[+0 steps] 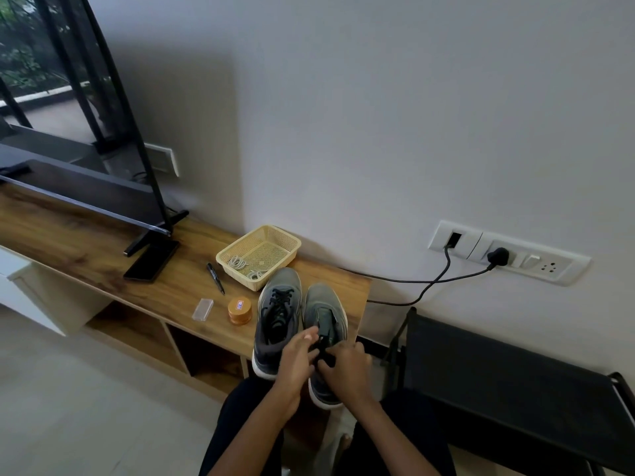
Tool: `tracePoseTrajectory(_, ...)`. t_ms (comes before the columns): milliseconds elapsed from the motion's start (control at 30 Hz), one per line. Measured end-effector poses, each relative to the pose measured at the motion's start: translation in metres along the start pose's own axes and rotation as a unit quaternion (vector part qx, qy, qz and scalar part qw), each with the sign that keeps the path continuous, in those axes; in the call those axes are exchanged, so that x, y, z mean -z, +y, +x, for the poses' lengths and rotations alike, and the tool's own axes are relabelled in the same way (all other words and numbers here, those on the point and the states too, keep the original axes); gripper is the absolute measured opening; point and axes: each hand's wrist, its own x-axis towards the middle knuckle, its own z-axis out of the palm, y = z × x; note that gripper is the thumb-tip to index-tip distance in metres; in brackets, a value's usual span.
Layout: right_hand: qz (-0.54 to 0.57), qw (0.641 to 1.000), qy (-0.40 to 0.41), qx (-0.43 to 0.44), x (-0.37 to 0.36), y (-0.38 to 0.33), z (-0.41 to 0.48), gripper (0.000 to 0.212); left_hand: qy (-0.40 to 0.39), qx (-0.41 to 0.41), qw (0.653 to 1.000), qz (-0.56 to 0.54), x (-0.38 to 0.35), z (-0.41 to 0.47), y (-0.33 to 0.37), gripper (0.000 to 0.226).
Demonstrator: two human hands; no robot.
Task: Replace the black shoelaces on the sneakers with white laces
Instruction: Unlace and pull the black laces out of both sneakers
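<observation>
Grey right sneaker [326, 310] overhangs the wooden unit's [185, 286] front edge near its right corner; the left hand [298, 360] rests loosely spread fingers on its collar, the right hand [347, 367] pinches its black lace [322, 350]. Left sneaker [278, 314] stands just beside. Behind, white laces [237, 262] lie in the basket [224, 262]; bare wood opens leftward

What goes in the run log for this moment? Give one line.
left sneaker: black-laced | right sneaker: left hand, right hand at tongue | white laces: in basket

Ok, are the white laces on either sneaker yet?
No, the white laces lie coiled in the basket, and one sneaker shows black laces.
</observation>
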Motion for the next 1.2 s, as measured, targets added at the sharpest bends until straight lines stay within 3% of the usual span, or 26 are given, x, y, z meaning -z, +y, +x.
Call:
tracePoseTrajectory(33, -0.010, 1.000, -0.013, -0.009, 0.002, 0.002, 0.001, 0.026, 0.026, -0.005, 0.999, 0.021, 0.006, -0.001, -0.003, 0.032)
tracePoseTrajectory(100, 0.081, 0.995, -0.037, -0.046, 0.006, 0.008, 0.003, 0.038, 0.059, -0.016, 0.995, 0.076, 0.017, -0.004, -0.010, 0.026)
tracePoseTrajectory(200, 0.176, 0.979, -0.047, -0.088, 0.011, 0.022, 0.002, 0.045, 0.021, -0.060, 0.970, 0.236, 0.029, -0.007, -0.021, 0.029)
tracePoseTrajectory(267, 0.106, 0.992, -0.054, -0.039, 0.011, 0.025, -0.003, 0.038, -0.026, -0.118, 0.932, 0.341, 0.029, -0.009, -0.026, 0.035)
tracePoseTrajectory(333, -0.007, 0.998, -0.056, 0.034, 0.015, 0.019, -0.012, 0.036, -0.052, -0.194, 0.873, 0.444, 0.024, -0.012, -0.031, 0.040)
tracePoseTrajectory(400, -0.095, 0.990, -0.056, 0.085, 0.016, 0.011, -0.017, 0.068, -0.041, -0.240, 0.809, 0.535, 0.016, -0.014, -0.035, 0.043)
tracePoseTrajectory(533, -0.144, 0.980, -0.090, 0.106, 0.009, 0.012, -0.012, 0.093, -0.025, -0.227, 0.725, 0.650, 0.011, -0.012, -0.033, 0.038)
tracePoseTrajectory(633, -0.147, 0.978, -0.105, 0.107, 0.010, 0.018, -0.006, 0.094, -0.063, -0.177, 0.702, 0.687, 0.011, -0.004, -0.028, 0.038)
tracePoseTrajectory(733, -0.125, 0.983, -0.099, 0.096, 0.011, 0.021, -0.008, 0.087, -0.085, -0.150, 0.722, 0.670, 0.012, 0.002, -0.025, 0.044)
tracePoseTrajectory(867, -0.004, 0.997, -0.024, 0.077, 0.011, 0.024, -0.021, 0.039, -0.057, -0.222, 0.805, 0.547, 0.024, 0.004, -0.027, 0.049)
tracePoseTrajectory(967, 0.010, 0.997, 0.006, 0.077, 0.008, 0.021, -0.033, 0.040, -0.021, -0.260, 0.850, 0.459, 0.039, 0.002, -0.027, 0.038)
tracePoseTrajectory(1100, -0.039, 0.994, -0.004, 0.101, -0.001, 0.019, -0.041, 0.037, 0.014, -0.184, 0.908, 0.377, 0.064, -0.009, -0.023, 0.031)
tracePoseTrajectory(1200, -0.032, 0.995, 0.009, 0.094, -0.007, 0.019, -0.034, 0.029, 0.013, -0.138, 0.927, 0.348, 0.084, -0.011, -0.023, 0.035)
